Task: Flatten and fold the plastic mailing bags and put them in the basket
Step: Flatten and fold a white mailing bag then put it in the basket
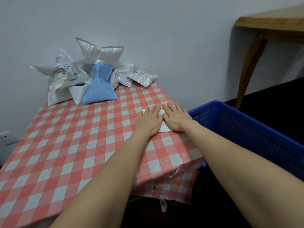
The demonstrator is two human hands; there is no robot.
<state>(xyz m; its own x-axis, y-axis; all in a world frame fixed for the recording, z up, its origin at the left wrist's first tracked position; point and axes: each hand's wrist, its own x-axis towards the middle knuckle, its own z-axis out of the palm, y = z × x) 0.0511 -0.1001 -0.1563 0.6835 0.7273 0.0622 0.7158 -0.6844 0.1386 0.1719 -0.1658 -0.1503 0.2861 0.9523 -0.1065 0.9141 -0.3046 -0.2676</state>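
**Both palms flat on a white bag at the table's edge**

A white mailing bag (165, 127) lies flat on the table, mostly covered by the two hands; only a strip between them and its edges past the fingertips and wrists show. The left hand (148, 120) and the right hand (176, 118) rest on it side by side, palms down, fingers straight and slightly spread, thumbs nearly touching.

Just to the right of the right hand, beyond the table edge and lower, stands the blue basket (212, 104) with slotted walls. Well ahead and to the left of the left hand, a pile of mailing bags (105, 53) leans against the wall, puffy and unflattened, with a light blue bag (99, 89) at its front. A red-and-white checked tablecloth (74, 137) covers the table under both forearms. Far to the right, past the basket, stands a wooden table (269, 23).
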